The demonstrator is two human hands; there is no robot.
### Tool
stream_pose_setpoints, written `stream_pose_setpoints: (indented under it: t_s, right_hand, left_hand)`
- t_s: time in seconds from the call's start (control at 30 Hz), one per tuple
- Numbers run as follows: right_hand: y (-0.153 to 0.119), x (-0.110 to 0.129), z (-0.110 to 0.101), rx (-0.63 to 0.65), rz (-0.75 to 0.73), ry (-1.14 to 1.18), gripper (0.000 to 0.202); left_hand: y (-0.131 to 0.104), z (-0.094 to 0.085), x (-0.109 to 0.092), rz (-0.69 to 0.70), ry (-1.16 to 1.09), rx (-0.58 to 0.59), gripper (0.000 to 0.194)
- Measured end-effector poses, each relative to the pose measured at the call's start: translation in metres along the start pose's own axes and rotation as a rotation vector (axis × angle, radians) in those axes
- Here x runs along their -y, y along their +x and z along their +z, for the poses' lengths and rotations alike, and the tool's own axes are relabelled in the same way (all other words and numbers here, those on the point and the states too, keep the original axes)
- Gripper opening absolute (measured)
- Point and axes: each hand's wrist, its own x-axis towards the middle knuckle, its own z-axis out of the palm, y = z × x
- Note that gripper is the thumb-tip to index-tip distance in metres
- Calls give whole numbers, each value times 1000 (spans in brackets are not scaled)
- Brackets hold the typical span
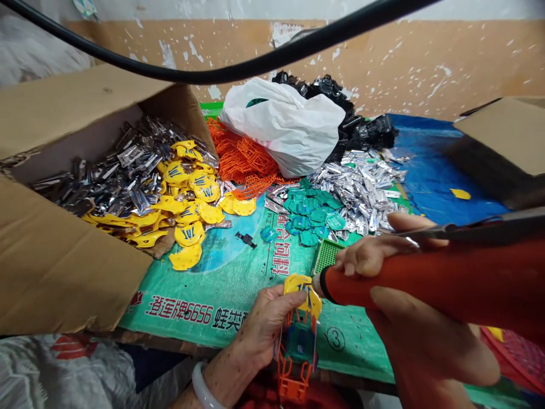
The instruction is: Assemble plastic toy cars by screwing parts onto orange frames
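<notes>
Head view showed, biggest first, a tan, flaking wall (238, 42) behind a table spread with a printed green sheet (251, 272). At the left, an open cardboard box (63, 261) lay tipped toward the middle, shiny dark and silver parts (123, 165) heaped inside; another box (511, 142) sat at the far right by a blue sheet (434, 187). From the right, a red power tool (409, 281) reached in, and the right hand (413, 335) had its fingers curled around that body. A black cable (204, 75) sagged across the top. Behind the work stood a white bag (285, 125), between orange frames (238, 159) and black parts (361, 133). Silver pieces (361, 193) lay in front of the black parts, yellow shells (204, 184) spilled from the tipped box, and green pieces (310, 210) were piled between. Near the table's front edge, the left hand (270, 315) pinched the toy assembly (300, 341), thumb over its yellow panel (313, 304). The tool's nose met that panel's right side; I could not tell whether they touched. Just beyond was a green basket (326, 257), and farther left a small black part (246, 239).
</notes>
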Motion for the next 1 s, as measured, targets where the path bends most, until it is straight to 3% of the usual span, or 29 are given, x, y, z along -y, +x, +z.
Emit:
stream_pose_setpoints:
  t_s: [0.47,0.77,1.0]
  right_hand:
    - [-6,-5,1,-25,-10,-26,49]
    - [-2,-6,-3,112,31,88,38]
    - [-6,-3,-2,72,6,72,39]
  left_hand:
    - [0,2,1,22,8,-26,25]
    - [-1,1,4,97,47,-13,27]
    - [-3,-1,7,96,78,-32,26]
